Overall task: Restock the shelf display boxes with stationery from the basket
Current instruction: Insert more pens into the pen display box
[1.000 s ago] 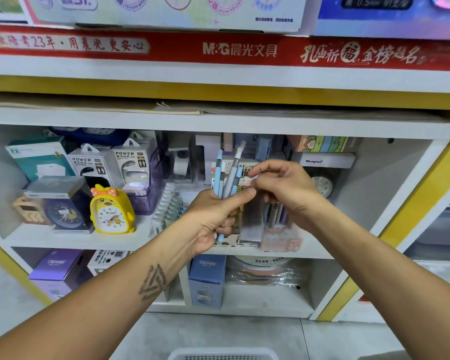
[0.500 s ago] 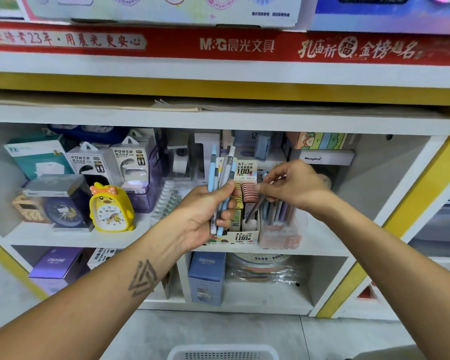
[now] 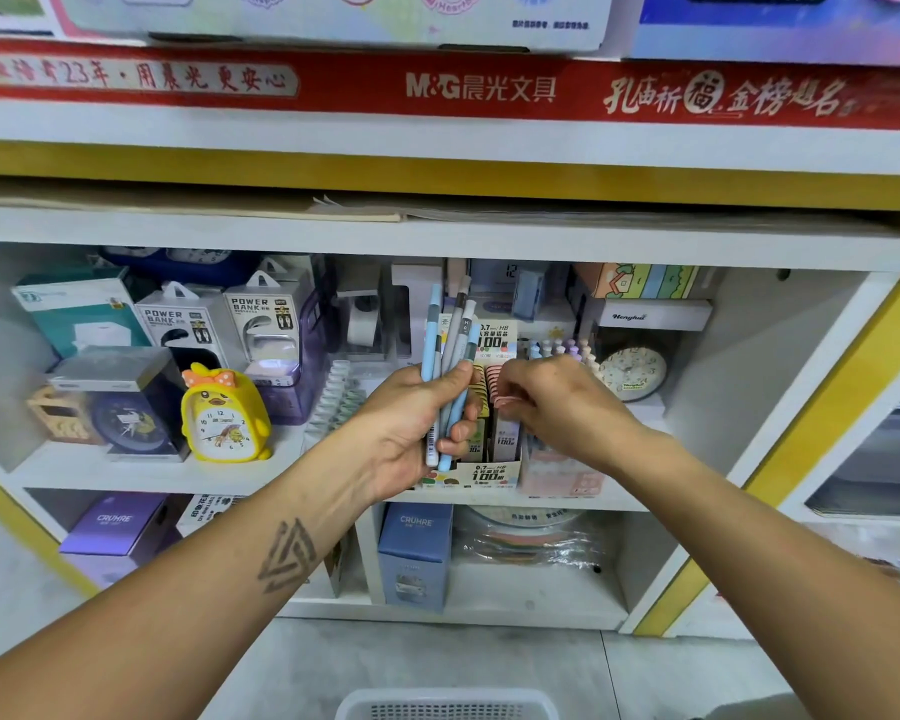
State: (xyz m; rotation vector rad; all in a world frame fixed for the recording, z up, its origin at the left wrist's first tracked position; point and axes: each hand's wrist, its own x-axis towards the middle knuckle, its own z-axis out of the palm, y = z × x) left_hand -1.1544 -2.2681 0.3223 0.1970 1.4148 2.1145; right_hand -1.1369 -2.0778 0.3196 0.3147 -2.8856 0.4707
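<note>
My left hand [image 3: 411, 423] grips a bunch of several blue and grey pens [image 3: 450, 345] upright in front of the middle shelf. My right hand [image 3: 557, 402] is just to its right with fingers curled; no pen shows in it. It hovers over the lead-refill display box [image 3: 489, 472] and the pink display box [image 3: 562, 478], which holds pens with pastel caps [image 3: 557, 348]. The white basket [image 3: 448, 706] peeks in at the bottom edge, on the floor below my arms.
A yellow duck alarm clock [image 3: 224, 418] and power bank packs [image 3: 266, 324] stand to the left on the same shelf. A round clock [image 3: 632, 374] sits behind my right hand. A blue Cruhre box [image 3: 414, 553] is on the lower shelf.
My right hand took a dark pen from the bunch and lowered it into the pink display box. It now sits back near my left hand without the pen. The left hand shifted slightly.
</note>
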